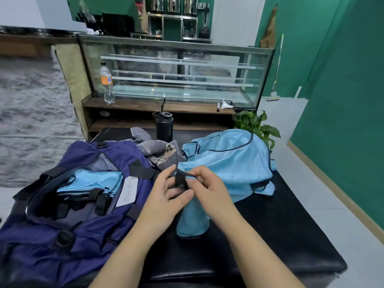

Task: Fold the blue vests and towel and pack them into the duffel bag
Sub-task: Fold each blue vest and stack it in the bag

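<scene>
Black webbing, a short strap (181, 179) on a glossy light-blue vest (226, 163), is pinched between the left hand (166, 196) and the right hand (207, 188). Folded blue vests (93, 181) are seen inside the open navy nylon duffel bag (62, 246); a crumpled striped grey towel (158, 150) is bunched between bag and vest on the black padded bench (280, 235).

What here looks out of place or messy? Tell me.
The towel lies crumpled and unfolded behind the open duffel bag, and a blue vest sits heaped, unfolded, on the black table. Nothing looks spilled or damaged.
</scene>
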Action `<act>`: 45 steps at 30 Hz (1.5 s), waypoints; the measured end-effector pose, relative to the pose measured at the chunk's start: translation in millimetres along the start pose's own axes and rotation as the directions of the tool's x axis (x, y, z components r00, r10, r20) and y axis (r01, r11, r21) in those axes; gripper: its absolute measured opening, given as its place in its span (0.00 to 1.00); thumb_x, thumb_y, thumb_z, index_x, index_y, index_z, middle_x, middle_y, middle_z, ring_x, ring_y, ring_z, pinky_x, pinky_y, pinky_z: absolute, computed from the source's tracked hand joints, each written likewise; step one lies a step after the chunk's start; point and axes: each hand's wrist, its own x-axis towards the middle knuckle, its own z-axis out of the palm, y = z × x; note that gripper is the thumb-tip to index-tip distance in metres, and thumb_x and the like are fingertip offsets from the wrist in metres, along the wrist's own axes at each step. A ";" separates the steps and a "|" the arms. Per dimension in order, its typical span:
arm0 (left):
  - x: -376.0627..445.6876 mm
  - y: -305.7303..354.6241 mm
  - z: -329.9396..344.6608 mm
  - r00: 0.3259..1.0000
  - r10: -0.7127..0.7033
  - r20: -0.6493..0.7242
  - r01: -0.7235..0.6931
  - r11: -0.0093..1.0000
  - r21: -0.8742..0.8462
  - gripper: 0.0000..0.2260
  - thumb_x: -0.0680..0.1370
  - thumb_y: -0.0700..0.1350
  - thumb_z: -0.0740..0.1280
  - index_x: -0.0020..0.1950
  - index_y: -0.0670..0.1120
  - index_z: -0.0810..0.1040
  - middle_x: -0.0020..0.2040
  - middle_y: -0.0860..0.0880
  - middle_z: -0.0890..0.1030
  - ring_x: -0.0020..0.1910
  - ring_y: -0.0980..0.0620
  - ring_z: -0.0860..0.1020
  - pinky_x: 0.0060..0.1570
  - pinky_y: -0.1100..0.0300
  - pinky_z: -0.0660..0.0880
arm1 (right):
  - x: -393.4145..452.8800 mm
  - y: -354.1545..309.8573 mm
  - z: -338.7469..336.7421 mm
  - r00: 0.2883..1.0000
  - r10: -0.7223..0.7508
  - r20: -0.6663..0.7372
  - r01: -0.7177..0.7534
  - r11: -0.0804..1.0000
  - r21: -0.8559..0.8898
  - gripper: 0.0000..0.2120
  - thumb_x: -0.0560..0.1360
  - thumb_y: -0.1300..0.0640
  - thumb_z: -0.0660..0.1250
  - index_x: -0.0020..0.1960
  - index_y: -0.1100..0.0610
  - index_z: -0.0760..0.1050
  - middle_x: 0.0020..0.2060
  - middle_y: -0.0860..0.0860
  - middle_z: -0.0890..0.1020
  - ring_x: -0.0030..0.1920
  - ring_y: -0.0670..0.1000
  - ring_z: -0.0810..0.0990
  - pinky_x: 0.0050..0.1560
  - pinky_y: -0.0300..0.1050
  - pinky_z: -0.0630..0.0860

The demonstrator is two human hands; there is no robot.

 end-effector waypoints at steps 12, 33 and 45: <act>-19.9 5.0 -21.5 0.995 0.061 -0.079 -0.044 0.977 0.208 0.12 0.76 0.32 0.65 0.47 0.48 0.79 0.33 0.44 0.71 0.33 0.49 0.65 0.31 0.64 0.65 | -13.0 5.3 -0.4 0.995 0.097 -0.021 -0.099 0.990 -0.103 0.12 0.78 0.61 0.62 0.43 0.48 0.80 0.44 0.42 0.83 0.48 0.40 0.79 0.53 0.37 0.75; 31.9 -60.5 -48.1 0.981 -0.129 -0.142 0.178 0.891 0.417 0.10 0.78 0.39 0.65 0.51 0.54 0.78 0.47 0.57 0.80 0.42 0.69 0.76 0.44 0.78 0.68 | 126.9 95.8 -53.7 0.960 0.261 -0.100 -0.250 0.644 -0.723 0.24 0.79 0.55 0.64 0.73 0.58 0.64 0.70 0.53 0.70 0.69 0.54 0.69 0.66 0.46 0.65; 59.4 -73.8 -78.2 0.953 -0.186 -0.238 0.254 0.920 0.299 0.10 0.78 0.37 0.65 0.49 0.51 0.80 0.47 0.50 0.84 0.48 0.51 0.81 0.54 0.60 0.74 | 220.5 137.5 -24.2 0.945 0.325 -0.021 -0.257 0.703 -0.663 0.24 0.80 0.60 0.60 0.75 0.53 0.60 0.65 0.58 0.73 0.65 0.58 0.72 0.62 0.46 0.67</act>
